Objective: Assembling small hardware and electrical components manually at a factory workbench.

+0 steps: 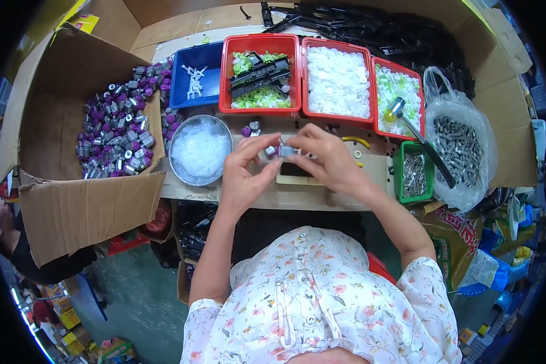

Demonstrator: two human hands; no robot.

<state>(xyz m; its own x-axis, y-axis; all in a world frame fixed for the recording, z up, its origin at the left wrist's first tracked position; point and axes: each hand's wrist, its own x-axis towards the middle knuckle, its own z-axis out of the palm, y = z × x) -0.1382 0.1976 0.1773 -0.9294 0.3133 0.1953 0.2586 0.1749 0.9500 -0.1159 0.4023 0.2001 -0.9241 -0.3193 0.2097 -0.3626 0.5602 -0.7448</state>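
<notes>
Both hands meet over the middle of the table. My right hand [330, 159] pinches a small grey metal part [287, 150] between thumb and fingers. My left hand [247, 173] is curved beside it, thumb and forefinger apart with their tips close to the part. Between the left fingertips shows a silver-and-purple piece [272, 151], which looks to lie on the table behind. A few similar silver-and-purple pieces [252, 129] lie just beyond my left hand. Below the fingers is a small block [294, 179], dark on top with a pale edge, partly hidden by my right hand.
At left, a cardboard box [91, 203] holds silver-and-purple pieces; nearby is a metal bowl [174, 148] of translucent pieces. Blue [180, 67] and red bins [224, 73] line the back. A hammer [428, 145] rests across a red bin and a plastic bag [488, 142]. Yellow-handled pliers [357, 141] lie right.
</notes>
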